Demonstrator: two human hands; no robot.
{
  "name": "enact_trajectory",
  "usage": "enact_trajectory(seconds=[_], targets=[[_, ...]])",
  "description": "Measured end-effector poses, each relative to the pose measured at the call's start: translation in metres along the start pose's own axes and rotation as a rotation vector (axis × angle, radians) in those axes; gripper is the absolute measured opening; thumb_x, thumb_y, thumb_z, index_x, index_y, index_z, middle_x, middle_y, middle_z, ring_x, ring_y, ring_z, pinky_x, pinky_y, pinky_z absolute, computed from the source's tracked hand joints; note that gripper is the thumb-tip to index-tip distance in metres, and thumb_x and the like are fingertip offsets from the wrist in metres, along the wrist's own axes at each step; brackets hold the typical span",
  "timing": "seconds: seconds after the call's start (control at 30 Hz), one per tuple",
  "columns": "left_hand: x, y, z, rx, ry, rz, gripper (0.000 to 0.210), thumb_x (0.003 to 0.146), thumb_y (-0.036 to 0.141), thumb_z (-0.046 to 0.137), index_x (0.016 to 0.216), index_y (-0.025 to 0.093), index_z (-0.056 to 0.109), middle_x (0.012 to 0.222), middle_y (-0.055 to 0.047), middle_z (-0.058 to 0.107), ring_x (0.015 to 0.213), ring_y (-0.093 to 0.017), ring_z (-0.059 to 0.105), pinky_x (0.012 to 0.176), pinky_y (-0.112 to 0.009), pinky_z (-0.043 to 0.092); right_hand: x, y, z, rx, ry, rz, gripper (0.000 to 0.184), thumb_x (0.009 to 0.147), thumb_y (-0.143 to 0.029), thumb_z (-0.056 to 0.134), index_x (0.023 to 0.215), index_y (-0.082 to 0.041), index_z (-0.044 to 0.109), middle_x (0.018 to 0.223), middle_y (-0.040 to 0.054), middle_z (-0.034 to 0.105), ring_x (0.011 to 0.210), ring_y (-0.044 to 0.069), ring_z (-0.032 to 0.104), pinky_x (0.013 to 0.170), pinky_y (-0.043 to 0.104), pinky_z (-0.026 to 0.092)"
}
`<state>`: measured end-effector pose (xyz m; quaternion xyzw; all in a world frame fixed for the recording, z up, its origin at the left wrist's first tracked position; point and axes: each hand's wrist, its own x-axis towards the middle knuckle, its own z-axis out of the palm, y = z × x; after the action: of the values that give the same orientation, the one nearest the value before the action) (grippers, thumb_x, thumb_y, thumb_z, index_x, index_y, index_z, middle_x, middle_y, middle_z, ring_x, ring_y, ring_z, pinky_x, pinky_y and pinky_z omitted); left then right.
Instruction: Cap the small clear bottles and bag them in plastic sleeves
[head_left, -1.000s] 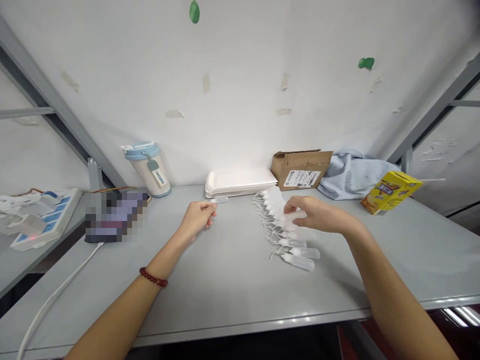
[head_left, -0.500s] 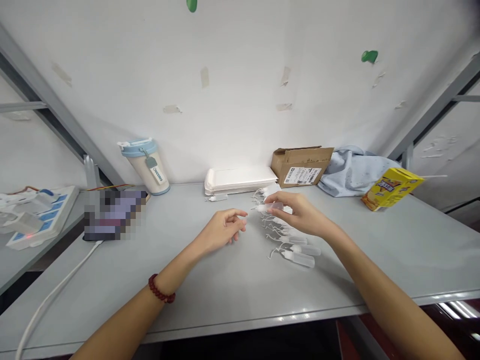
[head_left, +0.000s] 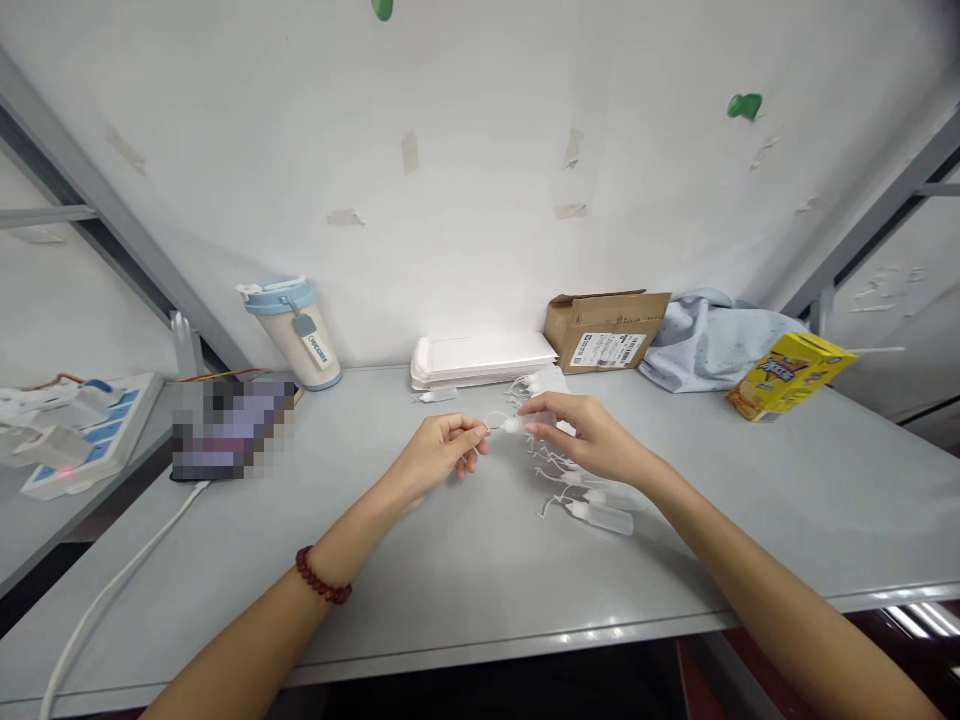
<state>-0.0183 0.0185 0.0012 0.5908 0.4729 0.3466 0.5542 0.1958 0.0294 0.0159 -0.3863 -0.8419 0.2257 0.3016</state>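
My right hand (head_left: 581,430) grips a small translucent needle-tip squeeze bottle (head_left: 534,422), its thin tip pointing left. The thumb and forefinger of my left hand (head_left: 446,447) are pinched at the end of that tip; a thin white strap loops between bottle and fingers. Whether a cap sits in the pinch is hidden. Below and behind my right hand lie several more such bottles (head_left: 602,517) with thin white straps, partly covered by the hand. One separate small bottle (head_left: 437,396) lies farther back, left of the group.
White flat boxes or trays (head_left: 484,358) are stacked against the wall beside an open cardboard box (head_left: 607,335). Right of them are a light blue cloth (head_left: 697,340) and a yellow drink carton (head_left: 787,378). A tumbler (head_left: 292,335), a phone (head_left: 232,435) on a cable and a power strip (head_left: 97,430) stand left.
My left fingers have closed from a loose, parted pose into a pinch at the bottle's tip. My right hand has brought the bottle slightly left and down, meeting them.
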Motion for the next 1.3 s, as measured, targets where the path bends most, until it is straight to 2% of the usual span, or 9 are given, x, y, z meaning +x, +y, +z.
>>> enact_trajectory(seconds=[0.33,1.3], targets=[[0.0012,-0.0042,-0.0029,-0.063,-0.033,-0.012,0.026,0.077,0.040,0.058,0.074,0.014,0.057,0.071,-0.001,0.056,0.052,-0.007,0.047,0.048,-0.021,0.037,0.0003,-0.0006,0.0000,0.032,-0.011,-0.003,0.022,0.087,-0.031,0.047,0.101,-0.019,0.060,0.092,0.0045,0.066,0.076,0.015,0.060,0.061,0.026,0.045],[-0.0020,0.0011,-0.0014,-0.095,-0.047,-0.031,0.027,0.076,0.040,0.059,0.069,0.014,0.055,0.063,0.002,0.052,0.051,-0.007,0.045,0.049,-0.021,0.035,0.0000,-0.0021,0.0010,0.079,-0.015,0.001,0.022,0.088,-0.031,0.046,0.101,-0.019,0.059,0.090,0.0059,0.066,0.072,0.015,0.060,0.065,0.029,0.047]])
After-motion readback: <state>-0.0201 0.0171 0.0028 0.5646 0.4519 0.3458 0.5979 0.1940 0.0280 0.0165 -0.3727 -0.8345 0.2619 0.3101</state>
